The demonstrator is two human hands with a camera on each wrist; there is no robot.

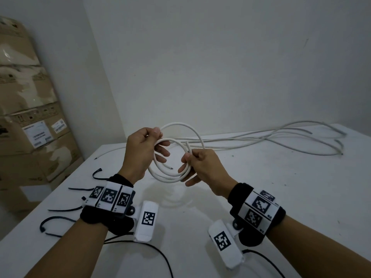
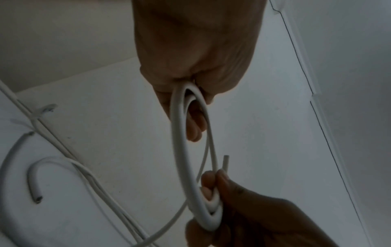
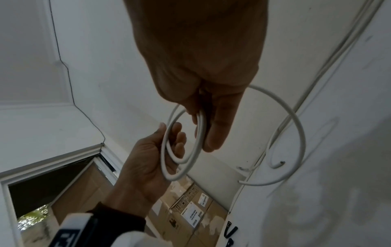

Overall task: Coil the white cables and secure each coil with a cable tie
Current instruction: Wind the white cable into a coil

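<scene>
— Both hands up over the middle of the tabletop [image 1: 251, 197], sharing one white coil [image 1: 170, 177]. Left hand [image 1: 140, 155] pinching the far-left side of the loops between thumb and fingers; right hand [image 1: 202, 165] curled round the near-right side, short cable end [image 1: 187, 146] poking up just past its thumb.

— Best way to finish this step?

— Probably: keep the left pinch firm, feed the loose outer loop [image 1: 192, 131] down onto the others, match the loop sizes, tuck the stub along the bundle. Then hold with one hand only and reach for a black cable tie [image 1: 54, 219] near the left edge.

— Remaining cables?

— Loose white cables [image 1: 281, 141] sprawled toward the far right corner, uncoiled, untied.

— Anything unclear?

— Number of turns hard to count; strands overlap inside both grips. Second cut end [image 1: 170, 168] inside the ring, unclear whether part of the same cable. Some ties partly hidden behind the left wrist. Wrist views dim.
</scene>
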